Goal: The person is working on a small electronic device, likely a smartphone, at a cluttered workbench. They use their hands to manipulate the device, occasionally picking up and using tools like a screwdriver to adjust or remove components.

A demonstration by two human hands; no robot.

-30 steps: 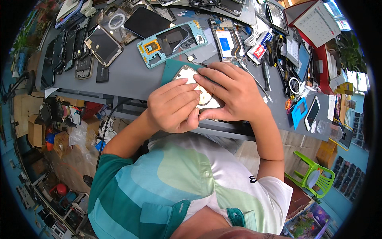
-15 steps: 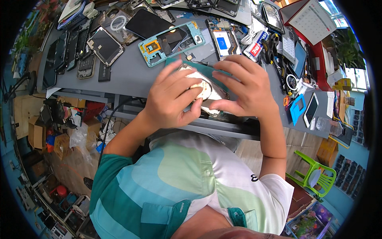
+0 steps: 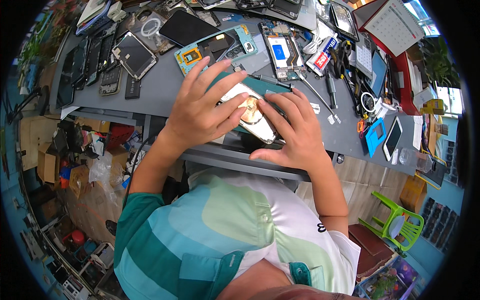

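Observation:
A phone back part (image 3: 261,131) with a pale metallic face lies tilted on a teal mat (image 3: 256,86) at the near edge of the desk. On its face is a round gold-coloured disc (image 3: 252,111). My left hand (image 3: 207,107) is over the left side of the part, fingers spread, fingertips touching the disc. From the right, my right hand (image 3: 295,125) rests its fingertips at the disc's right edge, its thumb stretched toward the desk edge. Both hands are open and cover parts of the phone's sides. A slim screwdriver (image 3: 272,80) lies just beyond them.
Beyond my hands are a light-blue phone frame (image 3: 247,46), a black phone screen (image 3: 182,27) and an opened phone (image 3: 281,52). A thin metal tool (image 3: 320,97) and a grey-handled one (image 3: 331,92) lie to the right. A calendar (image 3: 395,27) stands far right.
My right hand has moved left and down, bringing its fingertips onto the phone part. My left hand's fingers have spread wider. The screwdriver and thin tools on the right have come into sight.

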